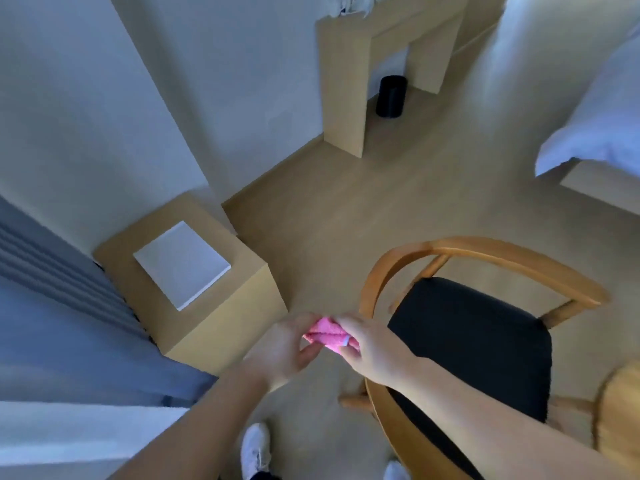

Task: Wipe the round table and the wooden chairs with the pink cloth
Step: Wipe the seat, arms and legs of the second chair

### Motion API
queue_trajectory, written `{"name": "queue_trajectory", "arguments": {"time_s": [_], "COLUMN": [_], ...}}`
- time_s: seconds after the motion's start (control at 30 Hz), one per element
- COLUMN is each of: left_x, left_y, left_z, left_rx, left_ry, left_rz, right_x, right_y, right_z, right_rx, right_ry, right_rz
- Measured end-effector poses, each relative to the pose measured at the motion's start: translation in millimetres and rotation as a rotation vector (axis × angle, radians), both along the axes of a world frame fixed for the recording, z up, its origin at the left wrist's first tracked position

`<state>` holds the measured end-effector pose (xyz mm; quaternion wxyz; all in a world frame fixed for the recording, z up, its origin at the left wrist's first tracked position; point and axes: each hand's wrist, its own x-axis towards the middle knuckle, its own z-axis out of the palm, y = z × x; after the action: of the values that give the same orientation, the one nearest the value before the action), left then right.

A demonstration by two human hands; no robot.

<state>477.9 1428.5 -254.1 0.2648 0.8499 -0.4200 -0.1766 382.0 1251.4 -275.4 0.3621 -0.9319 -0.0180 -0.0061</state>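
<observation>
A small pink cloth [327, 332] is bunched between both my hands, held in the air above the floor. My left hand [282, 349] grips its left end and my right hand [370, 351] pinches its right end. Just to the right stands a wooden chair [485, 249] with a curved back rail and a black seat pad [474, 344]. My right forearm crosses over the chair's near rail. A rounded wooden edge [620, 417] shows at the far right; I cannot tell whether it is the round table.
A low wooden side cabinet [239, 317] with a white square pad [181, 263] on top stands left of my hands. A grey curtain [52, 289] hangs at far left. Farther off are a wooden desk [343, 84], a black bin [391, 97] and a bed corner [595, 140].
</observation>
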Motion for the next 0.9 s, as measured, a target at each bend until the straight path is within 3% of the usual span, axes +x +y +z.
{"name": "queue_trajectory", "arguments": {"time_s": [0.17, 0.37, 0.5, 0.63, 0.8, 0.9], "left_x": [64.4, 43.4, -2.4, -58.9, -148.3, -194.9], "left_y": [-46.8, -83.2, -91.2, -89.1, -80.1, -65.7], "left_z": [-26.0, -35.9, -42.7, -62.9, -93.4, -123.3], "left_rx": [-0.018, -0.091, -0.129, -0.047, 0.014, 0.016], "left_ry": [0.06, 0.074, 0.09, 0.029, -0.011, -0.041], "left_rz": [-0.385, -0.832, -1.033, -1.244, -1.481, -1.617], "right_x": [2.4, -51.8, -112.5, -177.4, -263.9, -304.6], "right_y": [6.9, 53.4, 75.9, 114.7, 165.7, 191.5], "right_z": [-7.6, 11.8, 3.4, -4.1, -45.1, -72.3], "right_rx": [-0.036, 0.034, 0.033, 0.184, 0.057, 0.132], "right_ry": [0.078, 0.166, 0.196, 0.127, 0.064, 0.054], "right_rz": [-0.46, -0.928, -1.16, -1.362, -1.749, -1.857]}}
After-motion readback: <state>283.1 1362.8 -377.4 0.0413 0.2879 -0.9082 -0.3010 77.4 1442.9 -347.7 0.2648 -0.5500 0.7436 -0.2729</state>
